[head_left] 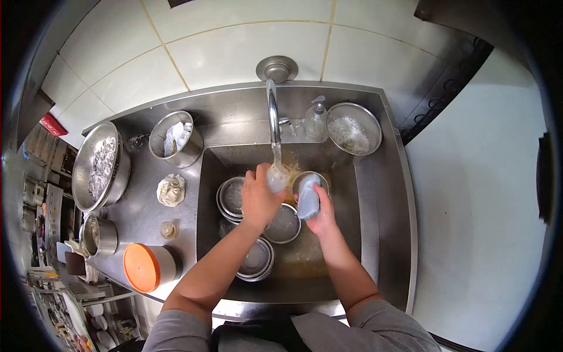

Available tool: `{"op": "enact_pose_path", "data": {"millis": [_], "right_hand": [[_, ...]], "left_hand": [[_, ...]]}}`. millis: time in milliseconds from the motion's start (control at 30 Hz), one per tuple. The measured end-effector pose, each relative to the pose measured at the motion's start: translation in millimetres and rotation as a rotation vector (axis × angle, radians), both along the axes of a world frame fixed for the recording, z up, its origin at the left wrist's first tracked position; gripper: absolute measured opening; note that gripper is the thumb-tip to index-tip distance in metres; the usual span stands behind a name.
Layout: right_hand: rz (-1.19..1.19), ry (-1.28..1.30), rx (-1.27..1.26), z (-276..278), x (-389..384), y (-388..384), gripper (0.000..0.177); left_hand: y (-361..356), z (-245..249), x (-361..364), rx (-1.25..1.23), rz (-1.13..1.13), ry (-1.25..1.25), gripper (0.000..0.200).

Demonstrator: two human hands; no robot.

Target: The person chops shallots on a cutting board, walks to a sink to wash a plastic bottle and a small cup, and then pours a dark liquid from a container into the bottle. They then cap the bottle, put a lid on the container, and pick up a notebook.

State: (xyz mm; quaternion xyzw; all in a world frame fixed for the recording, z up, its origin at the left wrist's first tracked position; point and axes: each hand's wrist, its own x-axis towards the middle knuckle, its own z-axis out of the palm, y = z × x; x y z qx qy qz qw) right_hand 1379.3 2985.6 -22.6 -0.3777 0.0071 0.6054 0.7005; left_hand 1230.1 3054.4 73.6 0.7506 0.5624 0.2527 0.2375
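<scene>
Water runs from the curved faucet (272, 111) into the steel sink (340, 246). Under the stream, my left hand (260, 196) is wrapped round a small clear container (278, 177), its opening up toward the water. My right hand (324, 214) grips a light blue cloth or sponge (308, 198), which lies over a round metal bowl (300, 178) just right of the container. Below my hands in the sink are a round metal pan (284, 225), stacked round pans (232, 196) at the left and another stack (257, 261) nearer me.
A soap bottle (315, 121) and a strainer (354, 130) stand behind the sink. Left on the counter are a metal pot (183, 151), a large bowl (122, 176), a crumpled cloth (171, 190), a small pot (105, 236) and an orange-lidded tub (141, 267).
</scene>
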Motion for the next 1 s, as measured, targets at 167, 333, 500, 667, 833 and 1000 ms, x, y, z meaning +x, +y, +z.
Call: {"op": "enact_pose_path", "data": {"millis": [167, 333, 500, 667, 833, 1000], "right_hand": [[0.068, 0.17, 0.087, 38, -6, 21, 0.031], [0.161, 0.165, 0.017, 19, -13, 7, 0.036], [0.06, 0.067, 0.128, 32, -19, 20, 0.04], [-0.307, -1.567, 0.282, 59, -21, 46, 0.046], [0.116, -1.696, -0.046, 66, -21, 40, 0.024], [0.469, -0.554, 0.162, 23, 7, 46, 0.033]], "left_hand": [[3, 12, 0, 0.089, 0.016, 0.145, 0.066], [12, 12, -13, 0.268, 0.02, 0.333, 0.072], [36, 2, -4, 0.329, -0.074, 0.134, 0.073], [29, -40, 9, -0.058, -0.373, -0.388, 0.062], [1, -52, 1, -0.017, -0.325, -0.058, 0.052], [-10, -43, -24, -1.239, -0.321, -0.91, 0.055]]}}
